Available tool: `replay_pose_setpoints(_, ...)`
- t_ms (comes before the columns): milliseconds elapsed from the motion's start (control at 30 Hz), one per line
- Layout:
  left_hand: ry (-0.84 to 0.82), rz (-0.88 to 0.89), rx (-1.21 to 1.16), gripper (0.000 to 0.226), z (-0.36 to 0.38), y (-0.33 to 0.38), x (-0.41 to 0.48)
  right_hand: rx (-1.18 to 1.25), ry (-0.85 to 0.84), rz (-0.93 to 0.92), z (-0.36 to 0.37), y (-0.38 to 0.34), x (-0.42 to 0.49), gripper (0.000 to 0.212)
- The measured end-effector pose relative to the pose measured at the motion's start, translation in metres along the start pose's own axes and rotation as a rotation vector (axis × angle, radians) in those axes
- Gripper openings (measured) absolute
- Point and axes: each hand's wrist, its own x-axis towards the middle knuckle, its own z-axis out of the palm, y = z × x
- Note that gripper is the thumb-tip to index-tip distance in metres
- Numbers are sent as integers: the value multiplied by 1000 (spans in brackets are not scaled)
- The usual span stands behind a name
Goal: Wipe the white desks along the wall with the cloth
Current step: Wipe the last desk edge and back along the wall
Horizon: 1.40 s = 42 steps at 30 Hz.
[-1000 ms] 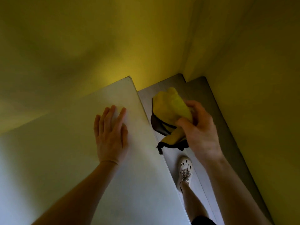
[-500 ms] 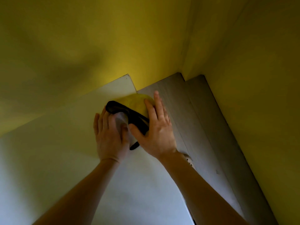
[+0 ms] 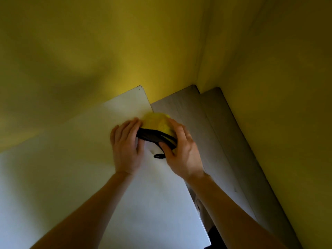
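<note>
How it looks: yellow fuzzy cloth with black trim [image 3: 158,122], bunched into a soft dome.
Where it lies: on the smooth white flat desk top [image 3: 71,177], between the two sets of fingertips.
Left side: left hand [image 3: 125,150] flat on the desk, fingers straight and together, tips touching the cloth.
Right side: right hand [image 3: 182,153] cupped over the cloth, fingers curled on it, thumb against the trim.
Below thumb: small black fabric loop [image 3: 159,156].
Beyond fingers: matte yellow wall [image 3: 125,51]; grey wood-grain plank floor [image 3: 197,126].
</note>
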Motion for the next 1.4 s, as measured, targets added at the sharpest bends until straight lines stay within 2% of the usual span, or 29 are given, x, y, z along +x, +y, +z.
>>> replay_pose_setpoints(67,-60,-23,-191,37,-2,30,-9,29,113,-30,-16,-8,-13,65)
replay_pose_setpoints(133,-245,-29,-376,44,-8,63,-19,67,225,-9,-19,-14,-18,58)
replay_pose_setpoints(200,-365,25,-387,45,-10,65,-30,68,214,50,-8,-13,-10,56)
replay_pose_setpoints(267,-280,22,-284,38,-18,37,-34,26,65,118,14,-7,-2,63)
replay_pose_setpoints(333,-140,-57,-137,38,-30,2,-34,6,-22,151,31,-4,0,75)
replay_pose_setpoints(400,-78,-81,16,46,-34,-22,-25,-91,17,129,42,1,-4,81)
replay_pose_setpoints(467,-115,-25,120,58,-22,-33,-18,-169,74,83,45,2,-3,77)
replay_pose_setpoints(567,-116,14,204,65,0,-35,-22,-53,61,87,55,-5,46,65)
replay_pose_setpoints(667,-74,21,238,66,5,-37,-27,-28,-1,76,73,-20,127,68)
replay_pose_setpoints(733,-60,28,237,66,3,-38,-26,-7,14,52,78,-22,145,64)
replay_pose_setpoints(833,-63,13,236,66,3,-37,-24,66,26,26,60,-9,79,60)
replay_pose_setpoints(900,-74,3,225,66,3,-35,-25,54,9,5,41,8,7,64)
replay_pose_setpoints(967,-75,5,232,66,3,-35,-24,49,-9,6,31,15,-26,64)
replay_pose_setpoints(1067,-60,14,234,67,4,-36,-25,61,-58,27,41,-1,50,55)
replay_pose_setpoints(1133,-61,27,252,66,4,-37,-25,68,-83,24,62,-15,120,63)
replay_pose_setpoints(1200,-65,27,263,67,4,-38,-24,49,-59,16,71,-17,146,70)
replay_pose_setpoints(1267,-68,20,256,67,3,-37,-25,46,-49,-41,63,-7,101,72)
replay_pose_setpoints(1400,-58,13,222,67,3,-33,-25,69,-62,-78,25,25,-44,73)
